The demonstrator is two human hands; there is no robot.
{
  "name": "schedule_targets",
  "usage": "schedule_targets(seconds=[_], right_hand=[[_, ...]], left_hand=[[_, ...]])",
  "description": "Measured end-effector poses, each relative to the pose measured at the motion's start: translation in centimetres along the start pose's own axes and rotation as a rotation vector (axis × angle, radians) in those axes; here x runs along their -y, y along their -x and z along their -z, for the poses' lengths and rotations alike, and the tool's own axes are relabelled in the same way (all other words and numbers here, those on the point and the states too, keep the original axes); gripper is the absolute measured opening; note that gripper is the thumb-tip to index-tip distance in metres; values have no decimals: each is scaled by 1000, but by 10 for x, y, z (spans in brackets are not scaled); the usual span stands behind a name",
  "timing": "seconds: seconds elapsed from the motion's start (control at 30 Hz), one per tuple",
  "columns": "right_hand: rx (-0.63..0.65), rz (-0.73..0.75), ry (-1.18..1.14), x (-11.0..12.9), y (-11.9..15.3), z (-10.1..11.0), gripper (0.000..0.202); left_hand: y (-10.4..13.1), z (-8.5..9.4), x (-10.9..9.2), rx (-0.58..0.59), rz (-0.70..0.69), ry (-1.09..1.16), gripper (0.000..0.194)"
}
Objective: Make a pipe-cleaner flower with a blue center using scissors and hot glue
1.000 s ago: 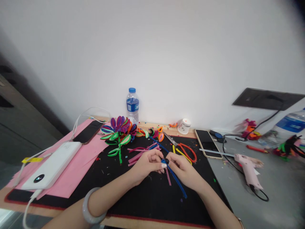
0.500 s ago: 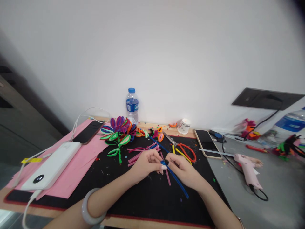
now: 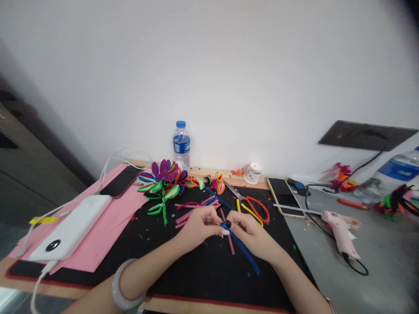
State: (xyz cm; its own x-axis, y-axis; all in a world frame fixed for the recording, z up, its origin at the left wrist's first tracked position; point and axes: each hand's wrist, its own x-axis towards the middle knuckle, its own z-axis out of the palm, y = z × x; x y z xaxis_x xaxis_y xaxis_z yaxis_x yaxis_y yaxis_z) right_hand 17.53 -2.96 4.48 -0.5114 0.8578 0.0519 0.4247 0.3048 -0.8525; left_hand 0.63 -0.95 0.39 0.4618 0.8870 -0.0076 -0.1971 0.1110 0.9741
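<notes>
By the left hand (image 3: 204, 224), below centre frame, a thin, blue, fuzzy stem (image 3: 244, 250) is pinched; by the right hand (image 3: 248, 230), a small, round, black piece (image 3: 228, 224) appears pinched beside it; nearer that hand, the stem's visible length is slanted towards lower right

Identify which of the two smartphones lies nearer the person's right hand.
The smartphone in the pale case, right of the scissors, lies nearer the right hand; the other smartphone lies on pink paper beside the white power bank.
</notes>
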Motion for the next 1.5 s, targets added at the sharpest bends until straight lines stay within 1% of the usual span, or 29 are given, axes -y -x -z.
schedule_targets(seconds=[0.17,0.37,0.43,0.6,0.77,1.13,1.5], right_hand=[[4,1,11,-2,0,0,27],[42,-18,-44,-3,1,-1,25],[61,-27,-63,-3,1,-1,24],[87,-42,-89,-1,1,0,23],[97,-51,-90,0,3,-1,24],[77,-39,-76,0,3,-3,25],[75,-49,-77,-2,1,-3,24]], left_hand=[[0,1,1,-26,-22,-47,28],[4,3,-1,-52,-120,-288,25],[5,3,-3,-44,-153,-331,25],[7,3,-4,-26,-211,-362,26],[8,3,-2,-23,-238,-364,26],[9,1,-4,-45,-310,-445,27],[10,-1,-3,-60,-326,-469,29]])
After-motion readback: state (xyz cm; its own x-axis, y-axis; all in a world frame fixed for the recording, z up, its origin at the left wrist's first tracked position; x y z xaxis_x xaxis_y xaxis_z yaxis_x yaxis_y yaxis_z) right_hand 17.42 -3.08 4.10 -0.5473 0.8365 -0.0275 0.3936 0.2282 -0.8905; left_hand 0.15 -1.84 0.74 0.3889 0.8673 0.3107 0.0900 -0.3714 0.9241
